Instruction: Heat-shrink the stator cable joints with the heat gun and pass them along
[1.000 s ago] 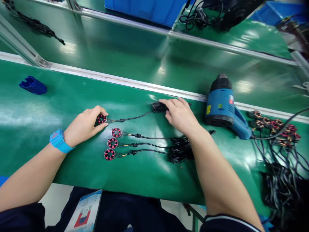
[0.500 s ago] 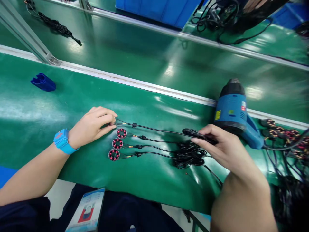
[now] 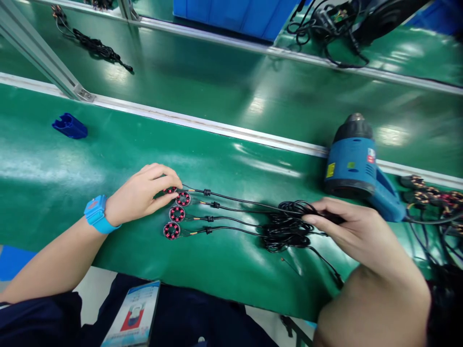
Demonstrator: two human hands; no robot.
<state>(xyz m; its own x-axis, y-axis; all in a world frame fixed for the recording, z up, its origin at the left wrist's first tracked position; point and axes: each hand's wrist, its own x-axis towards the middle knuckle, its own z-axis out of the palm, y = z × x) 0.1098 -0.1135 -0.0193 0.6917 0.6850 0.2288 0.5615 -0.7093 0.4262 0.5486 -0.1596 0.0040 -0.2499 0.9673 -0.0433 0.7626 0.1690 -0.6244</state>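
My left hand [image 3: 146, 189], a blue strap on its wrist, has thumb and fingers closed around a small round motor stator [image 3: 170, 190] with red-and-black windings, partly hidden by the fingers. From it a thin black cable [image 3: 238, 198] runs right to a coiled bundle [image 3: 294, 207]. My right hand [image 3: 349, 224] pinches that bundle at its right end. Just below the held one, three similar stators [image 3: 177, 214] lie in a slanted column on the green bench. Their cables run roughly parallel to a pile of black coils [image 3: 284, 236].
A blue heat gun [image 3: 350, 161] stands nose up behind my right hand. More wired stators [image 3: 421, 196] lie at the right. A dark blue plastic piece [image 3: 70, 126] sits at the left. Behind the metal rail [image 3: 202, 124] are a cable bundle [image 3: 97, 47] and a blue crate [image 3: 235, 17].
My right hand has moved right and down, bringing the cable coil onto the pile. The stator in my left hand now shows beside the others. A hand at top right has left view.
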